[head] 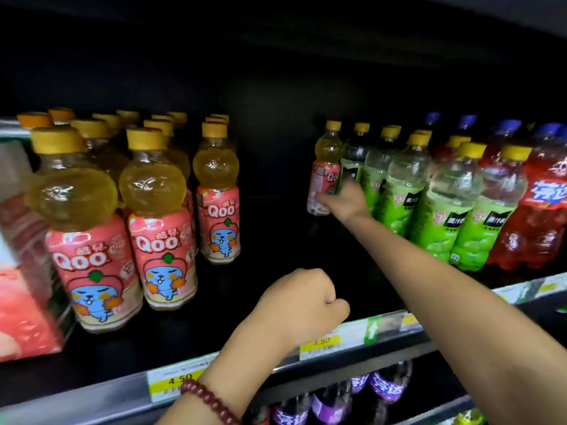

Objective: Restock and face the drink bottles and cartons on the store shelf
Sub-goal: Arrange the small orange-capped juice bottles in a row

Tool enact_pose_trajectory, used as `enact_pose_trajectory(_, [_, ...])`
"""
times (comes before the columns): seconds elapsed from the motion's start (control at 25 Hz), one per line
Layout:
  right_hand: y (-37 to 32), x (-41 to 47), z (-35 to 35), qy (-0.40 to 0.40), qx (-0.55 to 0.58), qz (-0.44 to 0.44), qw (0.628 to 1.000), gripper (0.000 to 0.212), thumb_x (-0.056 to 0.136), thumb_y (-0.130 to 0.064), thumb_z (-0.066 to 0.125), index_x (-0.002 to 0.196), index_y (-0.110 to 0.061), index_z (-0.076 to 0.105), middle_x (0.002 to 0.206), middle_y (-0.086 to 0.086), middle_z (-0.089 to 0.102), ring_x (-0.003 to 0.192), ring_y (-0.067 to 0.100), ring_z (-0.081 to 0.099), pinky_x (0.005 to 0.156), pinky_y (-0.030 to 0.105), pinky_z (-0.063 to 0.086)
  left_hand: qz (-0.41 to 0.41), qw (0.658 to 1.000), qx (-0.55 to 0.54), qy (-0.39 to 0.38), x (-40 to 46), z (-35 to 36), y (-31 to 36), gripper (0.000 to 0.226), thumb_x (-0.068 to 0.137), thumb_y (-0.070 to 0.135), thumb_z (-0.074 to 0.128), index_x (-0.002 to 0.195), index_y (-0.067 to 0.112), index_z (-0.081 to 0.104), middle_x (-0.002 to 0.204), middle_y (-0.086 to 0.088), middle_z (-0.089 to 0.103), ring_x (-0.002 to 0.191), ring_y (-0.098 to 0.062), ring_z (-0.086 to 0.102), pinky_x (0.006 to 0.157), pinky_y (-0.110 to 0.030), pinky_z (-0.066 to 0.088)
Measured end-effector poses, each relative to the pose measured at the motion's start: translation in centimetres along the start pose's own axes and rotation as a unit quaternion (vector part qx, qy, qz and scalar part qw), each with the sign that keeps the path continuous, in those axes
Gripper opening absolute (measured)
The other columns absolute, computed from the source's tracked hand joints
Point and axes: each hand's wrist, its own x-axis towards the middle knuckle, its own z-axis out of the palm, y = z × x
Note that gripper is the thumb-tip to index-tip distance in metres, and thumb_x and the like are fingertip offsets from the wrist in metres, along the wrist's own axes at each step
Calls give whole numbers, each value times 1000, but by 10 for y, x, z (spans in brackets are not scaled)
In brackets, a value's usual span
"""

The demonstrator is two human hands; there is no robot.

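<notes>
Right hand (343, 199) is gripping a stray Qoo bottle (325, 170) beside the green bottles (441, 210), left hand (302, 305) clenched empty; I'm judging facing unfinished.

Dim shelf recess, perhaps front-lit; wide-angle edges bent, blurred.

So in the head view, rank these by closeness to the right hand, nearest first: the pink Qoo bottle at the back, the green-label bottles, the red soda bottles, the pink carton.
1. Pink Qoo bottle at the back: gripped by the right hand.
2. Green-label bottles: just right of that hand.
3. Red soda bottles: far right, beyond the green ones.
4. Pink carton: far left edge.
</notes>
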Motion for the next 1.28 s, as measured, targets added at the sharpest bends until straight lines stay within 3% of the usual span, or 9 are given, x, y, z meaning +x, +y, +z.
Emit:
enact_pose_trajectory(0.16, [11,30,28,46,-20,28,998,68,71,-31,80,120,2,46,119,21,57,110,35,56,92,38,47,-15,1000,-10,-12,-1,1,-1,47,83,30,54,51,2,34,43,-6,30,48,-23,35,48,-32,35])
enact_pose_trajectory(0.4, [25,50,56,56,-35,94,993,69,76,-26,77,126,3,40,128,22,51,115,34,53,90,35,43,-17,1000,2,-19,-3,3,1,47,86,36,50,56,3,36,48,-8,33,52,-26,37,46,-32,27])
enact_pose_trajectory(0.68, [27,59,53,12,-44,89,995,50,72,-30,80,113,-6,64,114,12,67,104,27,63,85,29,47,-9,1000,-5,-19,-2,1,-1,48,88,36,49,56,3,35,50,-8,33,56,-29,39,48,-33,26])
enact_pose_trajectory(0.84, [22,25,37,-28,65,112,991,59,50,-27,86,101,-7,66,99,12,71,88,25,68,82,36,56,-29,999,7,-29,-5,-2,1,47,87,35,49,56,3,35,52,-13,34,71,-37,51,53,-33,27])
enact_pose_trajectory(0.96, [11,-23,12,-61,163,84,981,33,48,-9,81,78,-11,68,85,12,69,71,19,64,73,34,55,-17,999,20,-21,-9,-4,2,49,88,35,49,53,4,34,50,-11,33,75,-37,54,54,-32,27])
enact_pose_trajectory(1.08, [-4,-76,-19,-108,219,20,970,33,41,-12,75,73,-13,67,79,11,70,73,20,64,77,39,54,-22,998,24,46,-19,-10,7,50,88,44,47,57,4,49,53,-9,49,73,-31,59,55,-32,38])
enact_pose_trajectory(1.16, [-17,-106,-37,-117,239,-10,964,44,37,-17,77,79,-13,65,79,10,69,74,19,64,75,35,52,-41,989,-54,132,-32,-13,9,51,81,52,40,67,9,64,65,-6,66,70,-25,64,64,-35,50])
enact_pose_trajectory(1.28, [-42,-147,-52,-95,264,-32,959,66,33,-23,80,94,-11,58,85,6,69,73,10,63,69,26,51,-47,937,-168,301,-54,-19,12,38,87,47,45,92,19,69,94,3,70,90,-16,64,82,-35,50])
